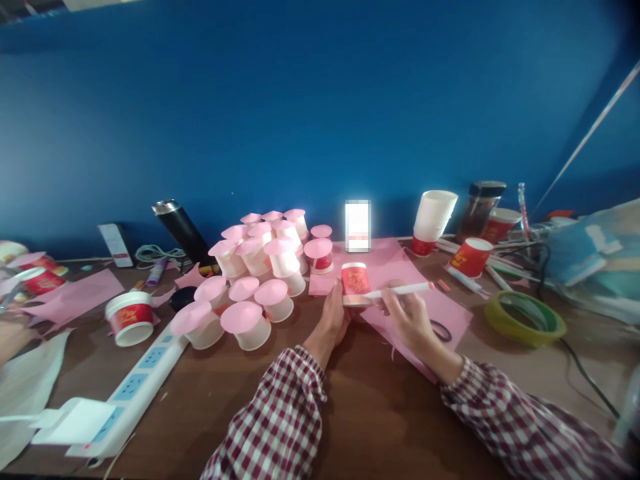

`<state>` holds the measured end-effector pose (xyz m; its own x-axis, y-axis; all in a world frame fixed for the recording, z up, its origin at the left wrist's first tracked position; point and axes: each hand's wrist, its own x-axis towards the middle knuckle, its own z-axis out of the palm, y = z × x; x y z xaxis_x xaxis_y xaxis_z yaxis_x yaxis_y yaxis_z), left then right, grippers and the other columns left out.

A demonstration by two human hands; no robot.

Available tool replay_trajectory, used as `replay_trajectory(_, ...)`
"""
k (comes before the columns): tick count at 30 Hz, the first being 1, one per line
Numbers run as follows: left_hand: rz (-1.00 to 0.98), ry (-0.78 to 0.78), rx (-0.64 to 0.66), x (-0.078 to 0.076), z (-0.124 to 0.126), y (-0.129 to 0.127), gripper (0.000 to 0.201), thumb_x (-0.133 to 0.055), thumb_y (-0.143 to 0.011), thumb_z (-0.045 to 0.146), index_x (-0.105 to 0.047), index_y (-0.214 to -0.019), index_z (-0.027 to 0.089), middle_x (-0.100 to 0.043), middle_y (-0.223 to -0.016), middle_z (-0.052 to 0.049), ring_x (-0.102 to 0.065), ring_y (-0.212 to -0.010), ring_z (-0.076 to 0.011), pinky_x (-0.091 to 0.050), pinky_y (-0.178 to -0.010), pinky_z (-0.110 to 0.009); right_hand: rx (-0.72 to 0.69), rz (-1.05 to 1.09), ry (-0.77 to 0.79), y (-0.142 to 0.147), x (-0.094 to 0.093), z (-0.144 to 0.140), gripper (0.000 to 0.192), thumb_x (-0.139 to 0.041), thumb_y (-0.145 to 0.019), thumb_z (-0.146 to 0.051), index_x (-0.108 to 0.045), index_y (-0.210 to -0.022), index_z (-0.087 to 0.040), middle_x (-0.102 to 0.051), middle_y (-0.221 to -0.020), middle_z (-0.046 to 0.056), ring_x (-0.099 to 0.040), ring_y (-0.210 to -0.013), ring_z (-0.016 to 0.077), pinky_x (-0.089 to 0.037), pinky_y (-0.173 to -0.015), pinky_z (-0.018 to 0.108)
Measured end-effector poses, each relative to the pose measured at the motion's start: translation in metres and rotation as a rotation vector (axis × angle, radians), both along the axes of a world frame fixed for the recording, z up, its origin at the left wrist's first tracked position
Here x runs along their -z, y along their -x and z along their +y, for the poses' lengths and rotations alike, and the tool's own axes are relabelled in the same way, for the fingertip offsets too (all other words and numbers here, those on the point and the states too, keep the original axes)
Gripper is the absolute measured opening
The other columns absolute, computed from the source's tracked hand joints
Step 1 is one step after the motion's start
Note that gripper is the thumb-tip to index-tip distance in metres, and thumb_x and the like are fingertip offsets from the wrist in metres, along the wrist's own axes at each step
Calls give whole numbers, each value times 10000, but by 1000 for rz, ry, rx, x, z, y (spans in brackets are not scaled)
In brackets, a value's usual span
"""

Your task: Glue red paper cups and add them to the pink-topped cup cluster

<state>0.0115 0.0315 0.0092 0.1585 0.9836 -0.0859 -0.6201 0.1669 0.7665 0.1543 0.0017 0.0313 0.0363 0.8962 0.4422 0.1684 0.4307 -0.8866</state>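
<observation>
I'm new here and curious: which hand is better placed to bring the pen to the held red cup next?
Probably the right hand: it holds the pen, with one end at or near the red cup. The left hand seems busy holding that cup from the left.

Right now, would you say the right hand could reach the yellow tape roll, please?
Probably yes: between the right hand and the yellow tape roll lies mainly flat pink paper, though the hand's pen might need setting down first.
</observation>
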Motion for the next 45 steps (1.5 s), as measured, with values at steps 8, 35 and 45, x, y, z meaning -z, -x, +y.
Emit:
replay_trajectory(8, 12, 11, -15, -1, 0, 0, 515, -523, -906, 570, -652, -1035, 88, -736, -893, -142, -703, -872, -257, -552, -819, -393, -7, 2, -2, 2, -4, -1, 259, -506, -950, -351, -524, -738, -204, -521, -641, -22, -494, -587, 123, -397, -553, 251)
replay_trajectory(35, 7, -37, -23, -5, -3, -2, 457, -625, -826, 590, -628, -959, 153, -719, -948, -113, -676, -979, -266, -539, -863, -392, -43, -20, -2, 3, 3, -2, 268, -516, -955, -392, -549, -782, -189, -522, -661, -10, -497, -590, 124, -404, -536, 244)
replay_trajectory(45, 15, -57, -47, 0, -2, -1, 496, -656, -798, 602, -610, -995, 149, -702, -1049, -138, -669, -1012, -272, -535, -888, -405, -6, -65, 29, 1, 4, -2, 294, -513, -954, -440, -562, -811, -188, -593, -705, 17, -533, -605, 135, -426, -554, 247)
